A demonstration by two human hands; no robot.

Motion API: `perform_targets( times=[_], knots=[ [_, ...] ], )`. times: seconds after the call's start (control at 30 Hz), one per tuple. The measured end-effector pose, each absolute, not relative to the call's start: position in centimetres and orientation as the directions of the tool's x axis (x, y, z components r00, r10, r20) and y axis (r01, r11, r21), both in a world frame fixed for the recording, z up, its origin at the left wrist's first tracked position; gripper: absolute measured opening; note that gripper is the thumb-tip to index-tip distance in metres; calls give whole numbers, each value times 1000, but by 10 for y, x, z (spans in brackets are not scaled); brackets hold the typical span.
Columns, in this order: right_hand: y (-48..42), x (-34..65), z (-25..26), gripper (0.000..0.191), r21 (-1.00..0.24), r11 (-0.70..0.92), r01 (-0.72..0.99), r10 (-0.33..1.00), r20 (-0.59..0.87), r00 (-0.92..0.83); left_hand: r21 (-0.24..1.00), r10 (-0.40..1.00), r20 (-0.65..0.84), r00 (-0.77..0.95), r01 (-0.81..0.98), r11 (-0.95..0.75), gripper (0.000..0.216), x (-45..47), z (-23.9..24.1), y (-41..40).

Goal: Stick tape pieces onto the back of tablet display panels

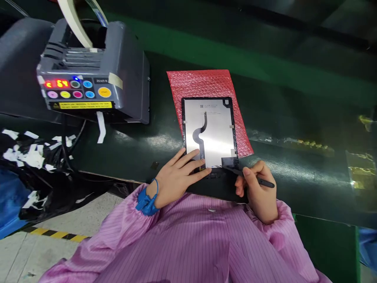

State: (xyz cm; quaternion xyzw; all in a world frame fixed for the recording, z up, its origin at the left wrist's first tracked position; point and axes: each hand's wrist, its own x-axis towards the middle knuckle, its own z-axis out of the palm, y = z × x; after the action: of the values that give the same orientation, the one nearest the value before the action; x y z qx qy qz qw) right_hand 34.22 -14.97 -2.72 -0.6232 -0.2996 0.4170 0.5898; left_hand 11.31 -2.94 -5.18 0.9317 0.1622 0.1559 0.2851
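A tablet display panel (212,129) lies back-up on a red bubble-wrap sheet (203,82), showing a silver back with a black flex cable. My left hand (179,175) rests on its near edge with fingers stretched flat, pressing the panel down. My right hand (257,188) is closed around black tweezers (250,177), gripped like a pen. The tweezer tips reach a dark film piece (229,162) at the panel's near right corner. A blue wrist strap (147,200) circles my left wrist.
A grey automatic tape dispenser (94,67) with coloured buttons stands at the left on the dark green bench (294,118). White tape scraps (26,153) lie on a black bag at far left. Yellowish tape bits (362,169) sit at the right edge.
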Motion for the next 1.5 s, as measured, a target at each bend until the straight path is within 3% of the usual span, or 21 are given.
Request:
perform_targets(
  times=[0.07, 0.13, 0.3, 0.37, 0.47, 0.53, 0.6, 0.7, 0.83, 0.97, 1.03, 1.1, 1.17, 1.3, 1.4, 1.5],
  knots=[
    [-153, 342, -29, 27, -991, -65, -120, 880, -113, 462, 811, 528, 213, 822, 152, -565, 58, 108, -48, -30],
    [-156, 341, -31, 14, -994, 10, -110, 897, -40, 440, 952, 701, 218, 679, 10, -305, 43, 93, -43, -24],
    [-153, 336, -29, 26, -995, 83, -60, 930, 56, 362, 961, 940, -33, 340, -247, 123, 74, 40, -26, 9],
    [-150, 335, -27, 26, -997, 52, -56, 938, 29, 346, 957, 976, -82, 202, -256, 133, 55, 32, -18, 16],
    [-143, 336, -20, 26, -998, 44, -44, 925, 24, 379, 966, 997, 0, 77, -259, 20, 27, 43, -11, 4],
    [-136, 335, -12, 26, -997, 73, -28, 901, 53, 430, 971, 983, 29, 179, -238, 15, 24, 61, -9, -15],
    [-126, 332, -1, 22, -998, 61, -14, 901, 49, 432, 980, 915, 9, 404, -186, 73, 24, 83, -9, -36],
    [-108, 325, 16, 36, -998, -59, 7, 964, -55, 260, 987, 716, -46, 697, -79, 140, 25, 111, -14, -57],
    [-83, 319, 25, 50, -979, -204, 3, 979, -203, 24, 981, 587, -107, 802, -12, 195, 24, 127, -22, -65],
    [-61, 322, 18, 54, -991, -134, -3, 980, -133, 149, 898, 397, -149, 906, -43, 437, 39, 125, -25, -64],
    [-51, 324, 10, 54, -991, -117, 59, 976, -104, 192, 934, 353, -126, 927, -9, 357, 37, 121, -24, -62],
    [-43, 326, 0, 52, -982, -132, 135, 984, -114, 138, 995, 447, -79, 891, 40, 96, 30, 118, -21, -56],
    [-36, 326, -8, 49, -969, -130, 208, 990, -115, 85, 968, 563, 27, 826, 119, -221, 27, 115, -18, -48],
    [-26, 325, -17, 45, -936, -96, 340, 994, -74, 78, 689, 637, 192, 746, 360, -629, 31, 113, -21, -29],
    [-22, 324, -18, 43, -908, -103, 405, 993, -71, 93, 457, 663, 229, 713, 523, -720, 34, 115, -31, -20],
    [-20, 321, -19, 42, -887, -113, 447, 991, -68, 114, 331, 682, 236, 693, 602, -727, 34, 119, -40, -16]
  ],
)
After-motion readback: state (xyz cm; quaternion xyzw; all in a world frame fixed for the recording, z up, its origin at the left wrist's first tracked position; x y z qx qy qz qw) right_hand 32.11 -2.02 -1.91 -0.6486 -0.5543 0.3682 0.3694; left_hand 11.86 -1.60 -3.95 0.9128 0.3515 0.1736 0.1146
